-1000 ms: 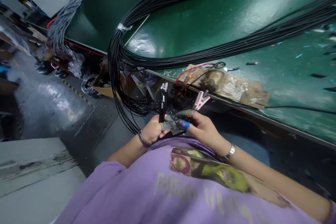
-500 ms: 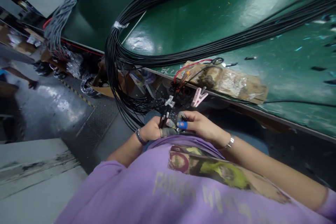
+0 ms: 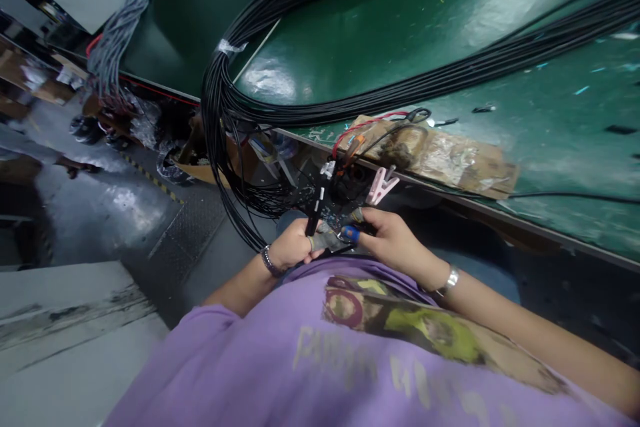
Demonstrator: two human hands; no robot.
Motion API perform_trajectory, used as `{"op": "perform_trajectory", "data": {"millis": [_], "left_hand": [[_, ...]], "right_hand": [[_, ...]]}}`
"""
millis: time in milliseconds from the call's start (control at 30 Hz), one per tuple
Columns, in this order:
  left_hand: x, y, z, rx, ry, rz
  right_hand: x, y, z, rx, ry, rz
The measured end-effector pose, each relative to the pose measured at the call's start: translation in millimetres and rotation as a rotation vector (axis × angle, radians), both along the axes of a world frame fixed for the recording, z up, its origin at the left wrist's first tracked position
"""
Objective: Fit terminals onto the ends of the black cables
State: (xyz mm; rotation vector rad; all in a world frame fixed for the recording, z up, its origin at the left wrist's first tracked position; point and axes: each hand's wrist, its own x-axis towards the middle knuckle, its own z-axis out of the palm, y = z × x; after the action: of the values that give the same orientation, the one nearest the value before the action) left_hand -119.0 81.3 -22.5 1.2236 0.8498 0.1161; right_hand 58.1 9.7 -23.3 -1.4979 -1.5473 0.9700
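Left hand [image 3: 293, 247] clenches black wires [image 3: 319, 195], ends upright just above it; right hand [image 3: 393, 240], touching alongside, curls its fingers, grasp unclear. A pink clip [image 3: 383, 185] sits just beyond the right hand, at the desk [image 3: 450, 47] edge.

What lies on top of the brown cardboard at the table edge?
A red wire and a black wire lie on the cardboard; the table beneath it is hidden.

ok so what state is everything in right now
left hand: closed around cable ends, held upright
right hand: fingertips at those ends, grip unclear
black cable bundle: taped together, draped off table
pink peg: at table's edge, apart from both hands
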Motion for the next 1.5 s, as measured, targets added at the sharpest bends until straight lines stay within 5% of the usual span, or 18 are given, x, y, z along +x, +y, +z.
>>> {"op": "perform_trajectory", "data": {"millis": [100, 333, 1500], "left_hand": [[-0.1, 0.1, 3.2, -0.043, 0.022, 0.01], [-1.7, 4.4, 12.9, -0.056, 0.005, 0.049], [0.3, 3.7, 20.4, -0.032, 0.075, -0.04]], "right_hand": [[3.6, -1.3, -2.5, 0.012, -0.222, 0.055], [7.9, -9.0, 14.8, 0.36, -0.727, 0.149], [5.2, -16.8, 18.5, 0.534, -0.84, 0.058]]}}
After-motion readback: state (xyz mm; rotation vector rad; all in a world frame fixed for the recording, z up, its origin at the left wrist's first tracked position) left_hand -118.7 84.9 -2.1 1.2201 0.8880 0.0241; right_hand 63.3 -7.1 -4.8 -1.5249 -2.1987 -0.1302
